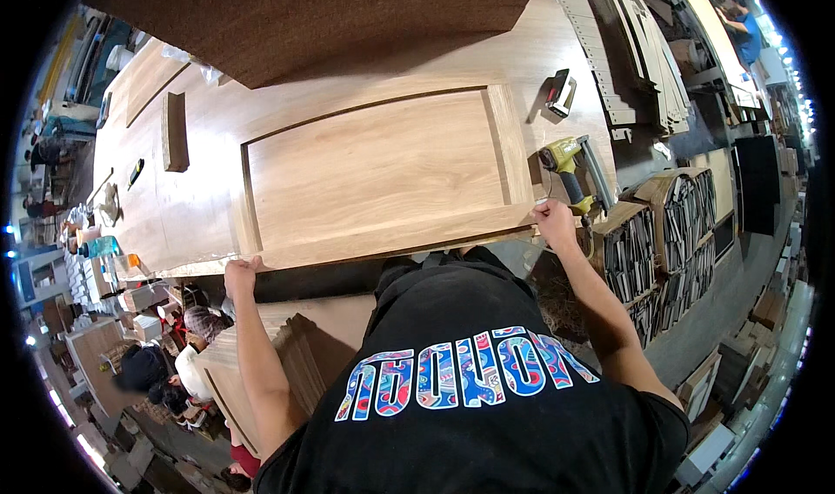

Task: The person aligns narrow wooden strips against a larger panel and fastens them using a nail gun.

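We grasp the wooden door panel (374,172) at its near edge, left hand (239,276) and right hand (554,218) fingers clenched on it

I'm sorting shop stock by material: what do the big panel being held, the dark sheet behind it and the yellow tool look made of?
The panel, gripped at its near edge by the left hand and right hand, looks like light wood or veneered board: visible grain, low sheen. The dark sheet looks like brown fibreboard, matte and grainless, though it could be something else. The yellow tool seems plastic-bodied with metal parts.
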A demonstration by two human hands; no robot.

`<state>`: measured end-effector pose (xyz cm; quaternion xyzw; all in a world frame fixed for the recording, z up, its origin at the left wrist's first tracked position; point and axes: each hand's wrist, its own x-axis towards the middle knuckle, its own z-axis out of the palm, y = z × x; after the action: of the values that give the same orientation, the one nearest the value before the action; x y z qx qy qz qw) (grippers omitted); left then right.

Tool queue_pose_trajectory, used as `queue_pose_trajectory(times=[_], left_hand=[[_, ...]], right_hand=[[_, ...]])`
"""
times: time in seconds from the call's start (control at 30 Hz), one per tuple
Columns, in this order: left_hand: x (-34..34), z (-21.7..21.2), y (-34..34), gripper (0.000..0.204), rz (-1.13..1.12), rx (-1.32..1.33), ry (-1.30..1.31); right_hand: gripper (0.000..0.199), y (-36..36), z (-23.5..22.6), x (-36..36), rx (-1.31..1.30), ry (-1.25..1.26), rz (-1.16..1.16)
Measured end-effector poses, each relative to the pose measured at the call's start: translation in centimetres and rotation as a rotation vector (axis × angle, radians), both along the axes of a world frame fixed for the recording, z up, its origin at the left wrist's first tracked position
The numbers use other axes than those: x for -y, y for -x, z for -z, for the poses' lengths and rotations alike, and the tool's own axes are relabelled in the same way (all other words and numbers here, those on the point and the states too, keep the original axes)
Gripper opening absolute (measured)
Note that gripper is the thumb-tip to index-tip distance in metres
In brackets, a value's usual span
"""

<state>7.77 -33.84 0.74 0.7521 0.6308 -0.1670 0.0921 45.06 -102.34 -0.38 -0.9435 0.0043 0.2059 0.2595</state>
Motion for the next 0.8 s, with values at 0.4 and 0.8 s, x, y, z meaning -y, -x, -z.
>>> queue_pose_trajectory(times=[0.4,0.8], left_hand=[[-2.9,2.1,0.3,0.045,0.145,-0.002,0.149],[-2.1,1.0,-1.0,0.066,0.028,-0.122,0.066]], right_hand=[[0.029,0.4,1.1,0.5,-0.023,0.003,0.043],[0.032,1.9,1.3,0.1,0.082,-0.044,0.073]])
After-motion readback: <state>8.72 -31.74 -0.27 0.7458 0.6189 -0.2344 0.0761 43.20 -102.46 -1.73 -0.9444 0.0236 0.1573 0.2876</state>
